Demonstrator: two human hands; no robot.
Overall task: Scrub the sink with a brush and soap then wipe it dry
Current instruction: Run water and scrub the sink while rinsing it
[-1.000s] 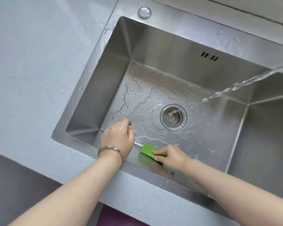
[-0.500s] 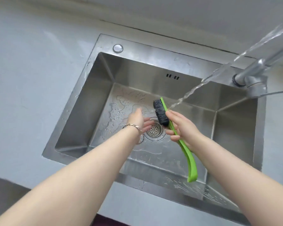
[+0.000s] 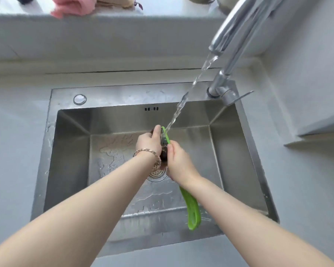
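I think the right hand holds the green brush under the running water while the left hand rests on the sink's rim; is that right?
Not quite: in the head view the left hand grips the green brush at its dark head, not the sink rim. The right hand does hold it under the running water.

Left hand (image 3: 149,140): fingers curled round the brush (image 3: 191,208) head, just beyond the right's grip | Right hand (image 3: 178,160): wrapped round the upper handle | Forearms: both extended, converging at the grip

Green brush (image 3: 191,207), handle tilted, bristles apparently dark, over wet steel sink (image 3: 69,151)
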